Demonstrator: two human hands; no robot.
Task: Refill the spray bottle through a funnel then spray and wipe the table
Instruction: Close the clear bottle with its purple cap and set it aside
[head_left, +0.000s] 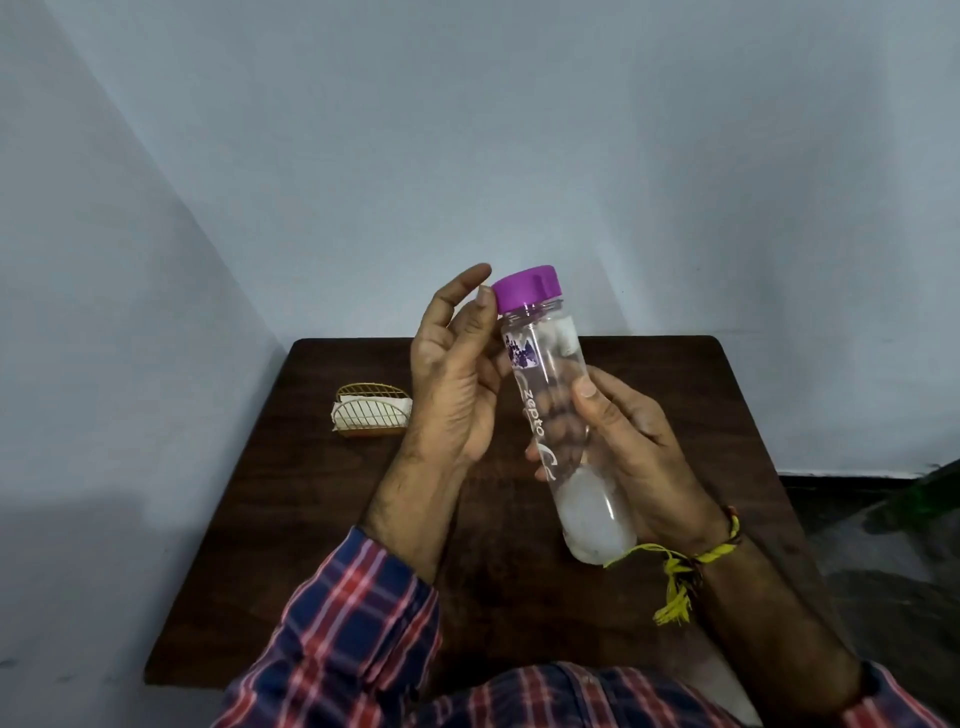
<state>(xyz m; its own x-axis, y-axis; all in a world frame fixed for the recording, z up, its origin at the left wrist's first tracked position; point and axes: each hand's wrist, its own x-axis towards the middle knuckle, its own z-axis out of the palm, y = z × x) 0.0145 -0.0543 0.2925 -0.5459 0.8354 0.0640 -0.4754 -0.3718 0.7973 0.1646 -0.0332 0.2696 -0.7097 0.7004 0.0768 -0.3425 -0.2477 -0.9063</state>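
Wrapping round the lower half of a clear water bottle (558, 415), the fingers of the right hand (631, 447) hold it tilted above the table, thumb pressed on the near side and the other fingers showing through the plastic from behind. The left hand (457, 374) stands just beside the neck, loosely spread; its thumb tip touches the edge of the purple cap (526, 288), the other fingers are straight and grip nothing. The cap sits fully on the threads — not yet loosened, as far as can be seen. Inside the bottle there seems to be only a little liquid near the base, though the plastic is cloudy there and the level cannot be read.

Below the hands lies the dark wooden table (363, 545), and on its far left a gold wire holder with white napkins (371, 413), well apart from the bottle. Neither a spray bottle nor a funnel is in view.

Judged from this, the task is at its very start: opening the water bottle is the step in hand. The pouring through a funnel, the spraying and the wiping all remain — the napkins look the likely thing to wipe with.
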